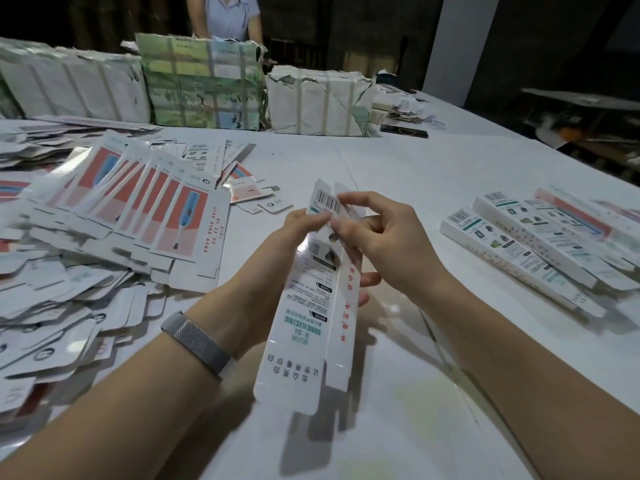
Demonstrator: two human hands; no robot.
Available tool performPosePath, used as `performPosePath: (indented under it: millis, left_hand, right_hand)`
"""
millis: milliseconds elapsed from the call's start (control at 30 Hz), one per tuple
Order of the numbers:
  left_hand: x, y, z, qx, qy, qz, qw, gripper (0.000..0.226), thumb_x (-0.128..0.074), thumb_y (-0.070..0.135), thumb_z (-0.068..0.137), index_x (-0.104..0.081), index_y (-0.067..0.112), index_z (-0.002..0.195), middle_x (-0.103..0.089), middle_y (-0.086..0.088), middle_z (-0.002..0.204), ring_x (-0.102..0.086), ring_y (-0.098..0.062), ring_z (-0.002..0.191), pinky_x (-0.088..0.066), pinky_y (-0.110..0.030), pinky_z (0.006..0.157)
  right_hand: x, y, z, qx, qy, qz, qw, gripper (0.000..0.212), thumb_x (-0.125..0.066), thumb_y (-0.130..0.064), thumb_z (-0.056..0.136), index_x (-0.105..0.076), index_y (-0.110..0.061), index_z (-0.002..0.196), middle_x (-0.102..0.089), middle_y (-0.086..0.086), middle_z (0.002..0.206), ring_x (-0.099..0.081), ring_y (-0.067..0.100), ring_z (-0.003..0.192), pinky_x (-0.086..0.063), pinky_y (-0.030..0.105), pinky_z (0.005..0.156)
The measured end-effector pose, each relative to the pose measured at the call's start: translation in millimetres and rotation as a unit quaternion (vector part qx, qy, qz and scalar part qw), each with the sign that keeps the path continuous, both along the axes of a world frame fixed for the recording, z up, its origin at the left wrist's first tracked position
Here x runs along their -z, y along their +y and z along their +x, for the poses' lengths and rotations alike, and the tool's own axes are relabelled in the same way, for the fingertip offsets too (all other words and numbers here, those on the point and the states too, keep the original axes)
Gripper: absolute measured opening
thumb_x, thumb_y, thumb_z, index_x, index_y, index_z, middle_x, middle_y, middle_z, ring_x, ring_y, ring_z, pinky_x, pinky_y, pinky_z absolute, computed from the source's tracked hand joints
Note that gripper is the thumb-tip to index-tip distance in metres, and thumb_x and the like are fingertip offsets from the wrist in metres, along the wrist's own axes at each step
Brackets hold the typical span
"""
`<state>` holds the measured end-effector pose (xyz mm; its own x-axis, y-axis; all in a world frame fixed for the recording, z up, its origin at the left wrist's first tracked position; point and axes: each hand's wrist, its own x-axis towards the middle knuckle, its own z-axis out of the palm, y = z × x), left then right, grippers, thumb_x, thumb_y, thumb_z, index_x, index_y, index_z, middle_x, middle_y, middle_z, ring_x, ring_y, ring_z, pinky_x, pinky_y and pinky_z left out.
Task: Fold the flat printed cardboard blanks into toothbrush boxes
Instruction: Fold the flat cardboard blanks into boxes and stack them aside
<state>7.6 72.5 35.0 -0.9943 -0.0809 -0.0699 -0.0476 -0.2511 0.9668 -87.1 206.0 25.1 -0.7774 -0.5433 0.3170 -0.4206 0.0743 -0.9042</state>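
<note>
Both hands on one blank (311, 306), held up above the table's near-middle, long axis running away from the camera, far end tilted up. Left hand (277, 258) grips it from the left side around mid-length, fingers wrapped behind with tips showing past the right edge. Right hand (377, 233) pinches the far end, thumb and forefinger closed on the flap by the barcode. Blank is partly formed: white text panel faces up, a narrow side panel with red lettering stands folded along its right. Near-end flaps hang loose, not tucked.

White table (433, 174) carries the rest. Left edge: sprawling pile of flat blanks (138, 209), many showing red-and-pink toothbrush print, fanned and overlapping; smaller white die-cut pieces heaped nearer the camera. Right edge: finished boxes (530, 244) laid side by side, angled, touching one another. Far edge: strapped bundles (204, 84) wrapped in torn paper, standing in a row; dark flat object (403, 130) just beside the rightmost bundle.

Metal mesh band (197, 341) on the left wrist. Another person (228, 15) stands behind the bundles, torso only in view.
</note>
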Motion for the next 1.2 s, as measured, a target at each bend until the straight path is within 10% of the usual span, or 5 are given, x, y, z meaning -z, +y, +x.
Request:
performPosePath:
  millis: [467,700,900,1067,1200]
  left_hand:
    - [5.4,4.1,8.0,-0.028,0.012,0.032,0.999,0.041,-0.037,0.038,0.105,-0.048,0.012,0.134,-0.072,-0.004,0.063,-0.070,-0.019,0.050,-0.053,-0.023,0.042]
    - [-3.1,8.2,-16.0,-0.082,0.037,-0.131,0.987,0.044,-0.047,0.048,0.099,-0.055,0.006,0.091,-0.067,-0.017,0.098,-0.067,-0.029,0.097,-0.049,-0.010,0.065]
    - [2.6,7.1,-39.3,-0.081,0.205,-0.145,0.965,0.186,-0.062,0.093,-0.003,-0.028,-0.039,0.123,-0.054,0.012,0.035,-0.058,0.007,0.041,-0.045,-0.008,0.045]
    - [-3.1,19.2,-51.4,-0.104,0.144,-0.138,0.974,0.102,-0.076,0.086,0.019,-0.052,0.009,0.080,-0.051,0.010,0.033,-0.055,0.008,0.038,-0.045,-0.007,0.047]
    - [6.0,11.5,-37.6,-0.073,0.112,-0.185,0.974,0.017,-0.038,0.002,0.104,-0.042,0.004,0.088,-0.044,0.001,0.066,-0.048,0.009,0.036,-0.043,-0.006,0.049]
  right_hand:
    - [-0.6,3.0,-8.1,0.027,0.080,0.079,0.993,0.026,-0.079,-0.038,0.082,-0.062,-0.028,0.099,-0.049,-0.008,0.050,-0.057,0.018,0.055,-0.057,0.050,0.069]
    - [-11.9,14.6,-16.9,-0.019,0.032,0.022,0.999,0.018,-0.068,-0.025,0.092,-0.058,-0.016,0.081,-0.044,-0.007,0.049,-0.040,0.005,0.045,-0.035,0.012,0.049]
    - [-21.6,24.2,-16.9,-0.064,0.023,0.024,0.997,0.023,-0.063,-0.029,0.091,-0.054,-0.013,0.076,-0.043,-0.007,0.053,-0.036,0.003,0.047,-0.031,0.011,0.050]
    - [-28.4,30.8,-17.1,-0.069,0.027,0.024,0.997,0.024,-0.061,-0.017,0.097,-0.053,-0.010,0.075,-0.043,-0.012,0.051,-0.036,0.001,0.046,-0.030,0.010,0.050]
    - [-28.0,26.3,-9.7,-0.057,0.106,0.013,0.993,0.020,-0.066,-0.017,0.092,-0.059,-0.013,0.074,-0.052,-0.011,0.052,-0.041,0.002,0.045,-0.033,0.013,0.049]
